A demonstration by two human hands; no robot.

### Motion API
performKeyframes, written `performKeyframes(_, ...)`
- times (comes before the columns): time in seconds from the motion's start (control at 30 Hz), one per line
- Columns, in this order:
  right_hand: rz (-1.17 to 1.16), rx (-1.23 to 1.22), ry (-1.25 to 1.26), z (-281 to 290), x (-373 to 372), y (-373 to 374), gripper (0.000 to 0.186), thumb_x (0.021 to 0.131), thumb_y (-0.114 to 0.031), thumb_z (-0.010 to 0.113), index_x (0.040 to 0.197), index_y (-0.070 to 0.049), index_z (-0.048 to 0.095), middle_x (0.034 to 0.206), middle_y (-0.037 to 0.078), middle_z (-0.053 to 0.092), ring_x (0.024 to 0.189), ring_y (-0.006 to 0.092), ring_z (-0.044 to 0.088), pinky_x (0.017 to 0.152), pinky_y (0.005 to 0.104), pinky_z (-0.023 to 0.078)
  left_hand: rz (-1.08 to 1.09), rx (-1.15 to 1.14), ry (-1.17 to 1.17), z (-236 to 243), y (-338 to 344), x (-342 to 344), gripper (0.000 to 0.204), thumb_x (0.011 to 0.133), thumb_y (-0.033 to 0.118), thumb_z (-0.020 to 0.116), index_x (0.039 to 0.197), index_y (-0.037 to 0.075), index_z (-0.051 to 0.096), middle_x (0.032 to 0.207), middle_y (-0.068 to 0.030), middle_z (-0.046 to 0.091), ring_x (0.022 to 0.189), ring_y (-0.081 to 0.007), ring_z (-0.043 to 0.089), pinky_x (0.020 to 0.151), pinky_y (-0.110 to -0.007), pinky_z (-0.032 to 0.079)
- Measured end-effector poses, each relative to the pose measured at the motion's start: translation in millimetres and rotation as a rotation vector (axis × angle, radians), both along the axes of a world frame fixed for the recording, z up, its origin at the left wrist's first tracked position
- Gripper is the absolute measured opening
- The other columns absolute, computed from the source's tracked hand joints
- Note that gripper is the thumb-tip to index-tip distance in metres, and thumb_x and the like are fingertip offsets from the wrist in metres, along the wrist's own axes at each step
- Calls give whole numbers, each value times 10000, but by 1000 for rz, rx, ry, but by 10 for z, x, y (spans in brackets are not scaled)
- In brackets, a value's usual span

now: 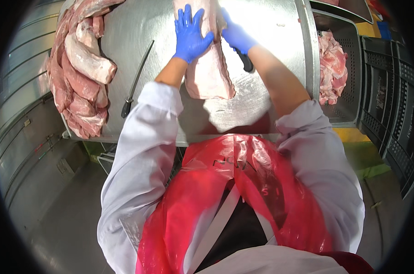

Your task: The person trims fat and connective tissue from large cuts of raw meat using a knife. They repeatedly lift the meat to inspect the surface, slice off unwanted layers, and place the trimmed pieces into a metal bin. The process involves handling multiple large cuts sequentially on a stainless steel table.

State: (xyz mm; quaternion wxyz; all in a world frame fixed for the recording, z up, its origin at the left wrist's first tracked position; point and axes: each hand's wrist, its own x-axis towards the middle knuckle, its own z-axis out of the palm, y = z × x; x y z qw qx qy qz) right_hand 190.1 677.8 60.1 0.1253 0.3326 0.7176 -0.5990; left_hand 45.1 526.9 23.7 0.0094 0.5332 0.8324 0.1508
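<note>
A long slab of pale, fatty meat (208, 81) lies lengthwise on the metal table (129, 32), its far end cut off by the picture's top edge. My left hand (191, 44), in a blue glove, rests flat on the slab with fingers spread. Along the slab's right edge is my right hand (237, 37), also blue-gloved and closed round a knife (245, 61). Only the knife's black handle shows, jutting out near my wrist; I cannot see the blade. Left of the slab lies a sharpening steel (140, 75) with a black handle, touched by neither hand.
Long pieces of meat (81, 89) are heaped along the table's left edge. Beyond the right edge, a grey crate (351, 116) holds pale meat trimmings (331, 68). Black perforated crates (386, 86) stand farther right. Strong glare covers the table's upper right part.
</note>
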Motion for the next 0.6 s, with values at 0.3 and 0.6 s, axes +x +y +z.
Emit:
performKeyframes(0.3, 105, 107, 50, 73, 1079, -906, 742, 960, -152, 449, 1610, -163, 91, 967, 244, 703, 796, 383, 692, 774, 461, 549, 165, 88, 111, 55, -67, 338, 834, 759, 391, 736, 1462, 43, 454, 1547, -363, 270, 1421, -540, 260, 1163, -589, 240)
performKeyframes(0.6, 162, -85, 139, 448, 2876, -2160, 756, 965, -150, 501, 1601, -72, 101, 771, 250, 642, 675, 397, 644, 691, 470, 508, 298, -128, -53, 109, 130, 245, 901, 828, 563, 675, 1558, 197, 294, 1637, -290, 57, 1515, -490, 80, 1181, -643, 173)
